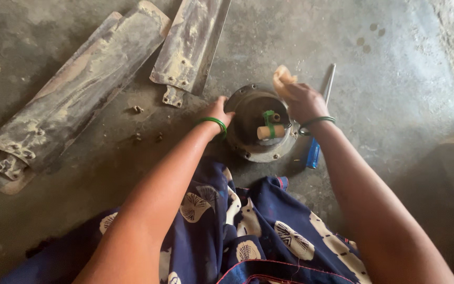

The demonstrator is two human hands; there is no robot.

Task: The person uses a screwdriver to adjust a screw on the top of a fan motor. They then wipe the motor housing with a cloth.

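Nearest is a lap in blue patterned cloth (248, 236), both forearms reaching out over the concrete floor (395, 79). The left hand (217, 111) rests its fingers, apart, on the rim of a round, dirty motor housing (253, 152), seemingly to steady it. The right hand (303, 100) is closed on a tan rag (282, 78) at the housing's far rim (probably wiping). A blue-handled screwdriver (313, 150) lies just beside. Farther left lie two dusty fan blades (80, 89), with loose screws (138, 109) between.
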